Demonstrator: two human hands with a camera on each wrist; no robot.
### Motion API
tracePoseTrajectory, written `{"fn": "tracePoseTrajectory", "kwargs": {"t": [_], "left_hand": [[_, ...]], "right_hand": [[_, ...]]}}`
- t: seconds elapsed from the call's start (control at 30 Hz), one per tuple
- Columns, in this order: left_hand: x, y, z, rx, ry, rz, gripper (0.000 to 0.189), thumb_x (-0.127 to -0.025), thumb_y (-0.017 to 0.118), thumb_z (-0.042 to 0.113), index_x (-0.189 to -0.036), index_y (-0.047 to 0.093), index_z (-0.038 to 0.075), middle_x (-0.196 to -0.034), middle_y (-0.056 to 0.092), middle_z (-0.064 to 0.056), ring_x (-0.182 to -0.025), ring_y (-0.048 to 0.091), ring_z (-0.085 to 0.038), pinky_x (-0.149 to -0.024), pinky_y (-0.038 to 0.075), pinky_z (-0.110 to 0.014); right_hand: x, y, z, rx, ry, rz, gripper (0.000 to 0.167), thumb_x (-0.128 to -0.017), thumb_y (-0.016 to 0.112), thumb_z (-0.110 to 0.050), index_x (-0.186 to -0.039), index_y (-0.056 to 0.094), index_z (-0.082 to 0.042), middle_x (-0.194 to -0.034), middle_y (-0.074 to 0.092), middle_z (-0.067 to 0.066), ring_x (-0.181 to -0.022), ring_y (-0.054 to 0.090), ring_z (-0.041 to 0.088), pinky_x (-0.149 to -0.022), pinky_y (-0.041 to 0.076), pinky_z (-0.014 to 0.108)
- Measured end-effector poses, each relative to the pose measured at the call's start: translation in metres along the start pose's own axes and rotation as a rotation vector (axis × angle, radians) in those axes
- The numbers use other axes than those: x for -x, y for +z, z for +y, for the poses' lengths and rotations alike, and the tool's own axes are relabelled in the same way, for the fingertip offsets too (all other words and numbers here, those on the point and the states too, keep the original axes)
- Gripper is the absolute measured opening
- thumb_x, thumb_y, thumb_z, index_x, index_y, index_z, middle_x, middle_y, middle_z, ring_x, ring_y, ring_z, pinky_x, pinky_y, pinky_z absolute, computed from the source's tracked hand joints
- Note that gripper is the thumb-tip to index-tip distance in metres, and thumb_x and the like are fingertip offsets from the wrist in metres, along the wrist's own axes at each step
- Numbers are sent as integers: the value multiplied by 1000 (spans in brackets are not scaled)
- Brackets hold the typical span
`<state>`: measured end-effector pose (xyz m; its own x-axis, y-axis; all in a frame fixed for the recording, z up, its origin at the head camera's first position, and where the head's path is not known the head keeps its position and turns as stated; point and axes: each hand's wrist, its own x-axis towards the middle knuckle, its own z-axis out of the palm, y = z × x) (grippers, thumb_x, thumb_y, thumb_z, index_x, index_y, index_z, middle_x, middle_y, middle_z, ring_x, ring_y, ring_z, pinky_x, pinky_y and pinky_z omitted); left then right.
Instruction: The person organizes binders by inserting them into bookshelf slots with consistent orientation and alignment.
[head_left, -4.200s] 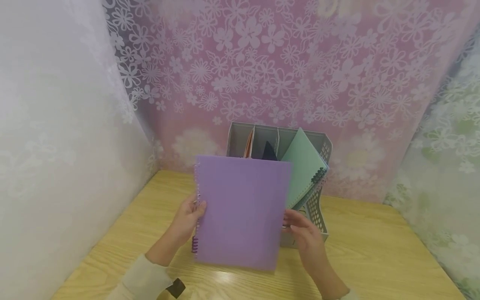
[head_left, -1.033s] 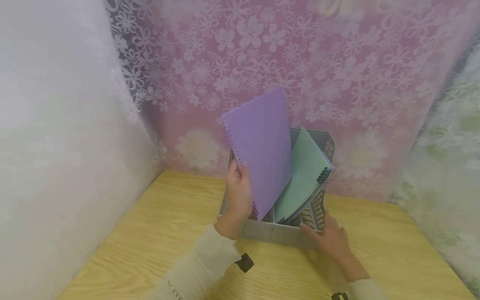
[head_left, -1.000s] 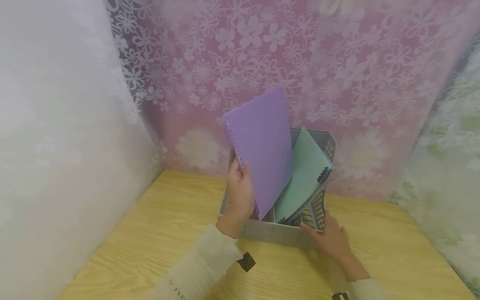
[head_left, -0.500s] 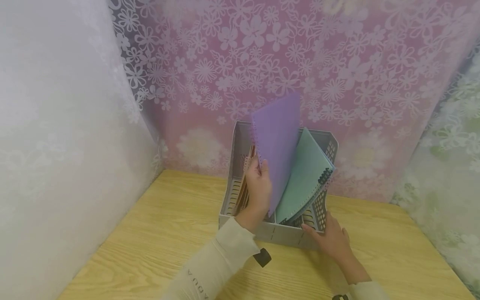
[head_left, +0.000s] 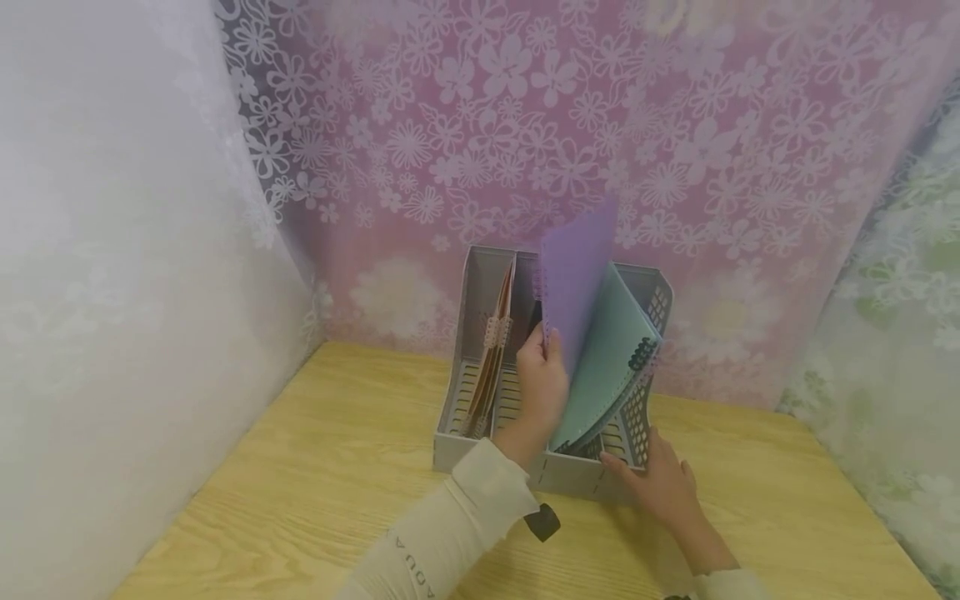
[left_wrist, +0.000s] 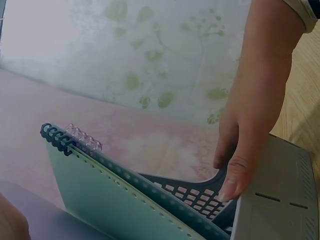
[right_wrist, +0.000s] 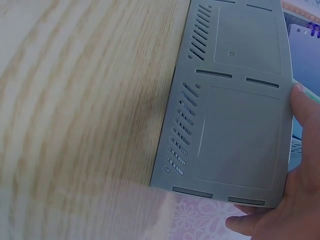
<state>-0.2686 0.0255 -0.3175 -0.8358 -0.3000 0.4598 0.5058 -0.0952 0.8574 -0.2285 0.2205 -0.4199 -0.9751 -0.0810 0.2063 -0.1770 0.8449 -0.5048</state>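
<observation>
My left hand (head_left: 542,379) pinches a purple spiral notebook (head_left: 577,283) by its bound edge. The notebook stands tilted in the middle of a grey file organizer (head_left: 573,477), its lower end behind the hand. Right beside it leans a green spiral notebook (head_left: 609,362) with a black coil, and in the left wrist view a clear purplish coil (left_wrist: 82,137) shows behind it. With thumb inside and fingers outside, my right hand (head_left: 663,487) grips the organizer's front right corner. The right wrist view shows that thumb over the rim of the organizer's front wall (right_wrist: 240,135).
Brown-covered spiral notebooks (head_left: 491,367) lean in the organizer's left compartment. A dark item (head_left: 535,315) shows behind my left hand. The organizer stands on a wood-grain table (head_left: 315,483) against a pink floral curtain (head_left: 420,167), with a pale curtain (head_left: 135,250) at the left.
The purple notebook, first upright in front of the organizer in both hands, is now in it, moved right against the green notebook. My right hand went to the organizer's corner.
</observation>
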Motion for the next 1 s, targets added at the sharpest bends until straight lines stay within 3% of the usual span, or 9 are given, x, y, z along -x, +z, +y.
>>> {"fn": "tracePoseTrajectory", "kwargs": {"t": [0.07, 0.2, 0.27, 0.5, 0.67, 0.87, 1.0], "left_hand": [[1, 3, -1, -18, -10, -12, 26, -103, 46, 9, -117, 63, -4, -109, 68, -16, -93, 60, -15, -80, 53, -31], [4, 7, -3, -45, -38, -42, 34, -103, 46, 12, -133, 55, -3, -130, 61, -13, -122, 56, -21, -99, 48, -35], [5, 9, -5, -51, -39, -55, 35, -104, 45, 12, -135, 53, -3, -133, 59, -13, -125, 54, -23, -101, 46, -36], [15, 15, -21, -81, -1, -78, 36, -104, 45, 13, -136, 52, -3, -132, 59, -15, -120, 57, -23, -98, 49, -35], [25, 20, -32, -89, 30, -108, 36, -103, 45, 9, -136, 49, -6, -134, 56, -19, -123, 54, -26, -100, 48, -34], [25, 24, -41, -98, 97, -131, 36, -104, 42, 9, -138, 48, -1, -134, 55, -16, -124, 53, -26, -101, 46, -33], [22, 26, -42, -141, 150, -144, 37, -105, 40, 9, -141, 46, 3, -135, 53, -13, -126, 51, -24, -103, 45, -33]], "right_hand": [[0, 0, 0, 6, -1, 1, 90, -92, 58, -53, -148, 24, 7, -138, 43, 36, -128, 37, 52, -99, 15, 79], [-1, -1, -3, 17, 10, -12, 93, -92, 57, -54, -148, 20, 10, -140, 39, 37, -129, 35, 53, -100, 14, 78], [-1, -1, -4, 20, 14, -17, 94, -92, 57, -54, -148, 19, 11, -140, 39, 37, -129, 34, 53, -100, 14, 78], [1, 0, -1, 32, 34, -21, 94, -92, 57, -55, -148, 19, 10, -140, 37, 38, -129, 35, 55, -100, 14, 79], [9, 0, 1, 65, 69, -54, 100, -92, 55, -57, -145, 15, 18, -143, 29, 41, -131, 29, 57, -101, 13, 78], [6, 1, 2, 58, 52, -42, 100, -93, 54, -57, -146, 14, 17, -144, 30, 41, -131, 30, 57, -100, 14, 79], [2, 3, 2, 32, 27, -2, 94, -92, 57, -56, -148, 20, 11, -140, 39, 37, -128, 36, 54, -99, 16, 79]]}}
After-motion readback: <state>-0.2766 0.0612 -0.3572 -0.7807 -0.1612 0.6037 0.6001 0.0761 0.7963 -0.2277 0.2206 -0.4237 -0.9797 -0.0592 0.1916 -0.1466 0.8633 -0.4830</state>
